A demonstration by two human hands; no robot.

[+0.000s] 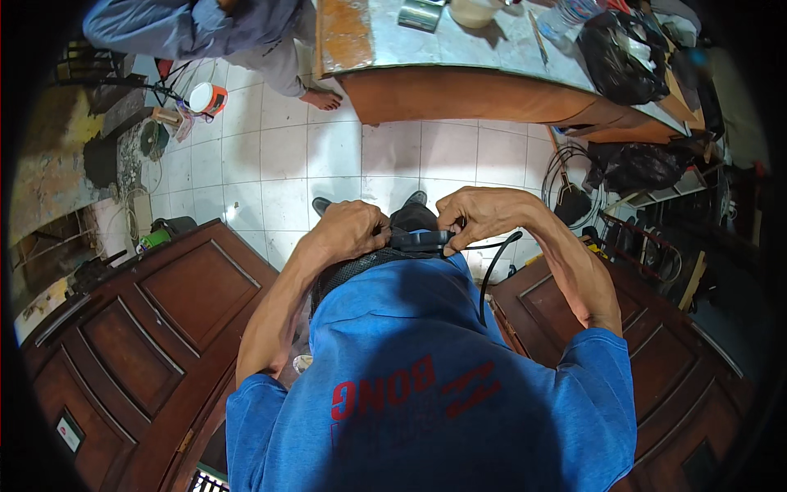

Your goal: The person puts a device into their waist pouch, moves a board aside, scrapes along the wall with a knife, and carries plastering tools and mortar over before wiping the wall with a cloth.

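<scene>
At my waist, over the hem of a blue shirt (393,303), sits a dark mesh waist belt (336,277) with a black oblong box or buckle (420,240) at its front. My left hand (357,225) is closed, its fingertips pinching the belt by the box's left end. On the other side my right hand (477,215) pinches the box's right end between thumb and fingers. A black cable (492,266) leaves that end, loops outward and runs back along my right side. What lies under the fingertips is partly hidden.
Brown panelled wooden doors (205,287) stand at both sides behind me. Ahead is a worktable (484,49) bearing a tin (420,14) and a black plastic bag (623,57). Another person's bare foot (322,99) rests on the tiles, near an orange-and-white bucket (207,98). Coiled cables (566,176) lie at right.
</scene>
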